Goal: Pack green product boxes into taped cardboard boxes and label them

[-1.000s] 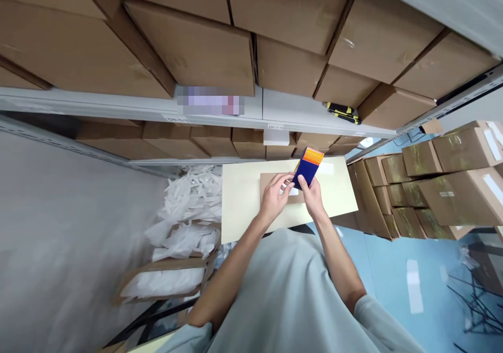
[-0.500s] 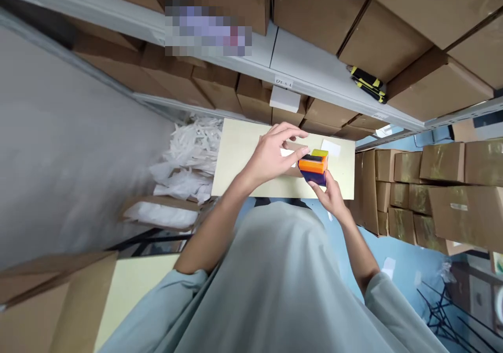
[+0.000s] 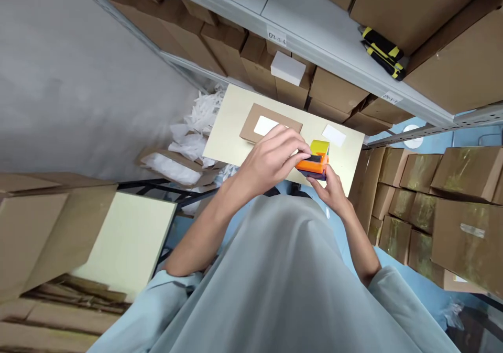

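Note:
My right hand (image 3: 330, 188) is wrapped round a tape dispenser (image 3: 314, 167), orange and dark purple with a yellow-green roll of tape (image 3: 320, 146) on its far side. My left hand (image 3: 273, 154) comes in from the left, its thumb and fingers pinched together at the dispenser's dark front edge. Whether a tape end is between those fingertips is too small to tell. Just beyond my left hand, a flat brown carton (image 3: 251, 120) with a white label lies on the pale table (image 3: 226, 128), partly hidden by that hand. A white slip of paper (image 3: 334, 134) lies behind the dispenser.
A metal shelf (image 3: 314, 39) of cardboard boxes runs behind the table, with two yellow-and-black utility knives (image 3: 383, 52) on it. Stacked cartons (image 3: 416, 185) stand at right. White packing scraps (image 3: 200, 117) heap at left, near an opened box (image 3: 51, 227) and another pale surface (image 3: 126, 232).
My left hand has gone from spread fingers to a pinch at the dispenser's edge. The dispenser has tilted, showing more of its top and roll. The head view has turned and shifted.

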`<action>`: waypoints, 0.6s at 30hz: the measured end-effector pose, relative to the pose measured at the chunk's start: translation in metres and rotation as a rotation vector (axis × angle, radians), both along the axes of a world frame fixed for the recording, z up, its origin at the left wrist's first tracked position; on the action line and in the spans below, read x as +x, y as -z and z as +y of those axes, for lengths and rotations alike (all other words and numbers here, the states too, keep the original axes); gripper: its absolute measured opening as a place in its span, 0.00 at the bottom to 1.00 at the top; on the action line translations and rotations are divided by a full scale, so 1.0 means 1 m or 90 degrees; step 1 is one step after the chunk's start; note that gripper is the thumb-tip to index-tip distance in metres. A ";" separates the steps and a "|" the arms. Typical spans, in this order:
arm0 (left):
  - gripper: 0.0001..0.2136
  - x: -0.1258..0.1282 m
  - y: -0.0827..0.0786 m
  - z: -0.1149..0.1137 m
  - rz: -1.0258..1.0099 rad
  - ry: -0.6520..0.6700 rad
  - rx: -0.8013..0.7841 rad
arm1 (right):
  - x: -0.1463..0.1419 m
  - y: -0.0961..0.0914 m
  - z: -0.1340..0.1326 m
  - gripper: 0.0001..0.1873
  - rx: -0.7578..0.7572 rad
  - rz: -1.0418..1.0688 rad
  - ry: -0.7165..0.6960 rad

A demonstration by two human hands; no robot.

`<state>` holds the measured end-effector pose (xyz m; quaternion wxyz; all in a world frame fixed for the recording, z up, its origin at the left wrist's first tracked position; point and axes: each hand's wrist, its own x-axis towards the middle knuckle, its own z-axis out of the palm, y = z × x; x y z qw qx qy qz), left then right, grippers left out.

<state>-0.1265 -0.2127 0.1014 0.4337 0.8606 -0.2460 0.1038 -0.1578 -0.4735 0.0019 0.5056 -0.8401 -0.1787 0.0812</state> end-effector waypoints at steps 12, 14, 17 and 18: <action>0.13 -0.053 0.049 0.005 -0.062 -0.109 -0.026 | -0.007 0.028 -0.029 0.15 -0.177 -0.165 -0.176; 0.11 -0.065 0.079 0.015 -0.053 -0.188 -0.067 | -0.011 0.040 -0.044 0.15 -0.249 -0.175 -0.209; 0.12 -0.080 0.144 0.025 -0.005 -0.311 -0.144 | -0.015 0.065 -0.066 0.18 -0.372 -0.143 -0.240; 0.13 -0.083 0.170 0.025 0.022 -0.340 -0.173 | -0.016 0.075 -0.072 0.19 -0.413 -0.127 -0.246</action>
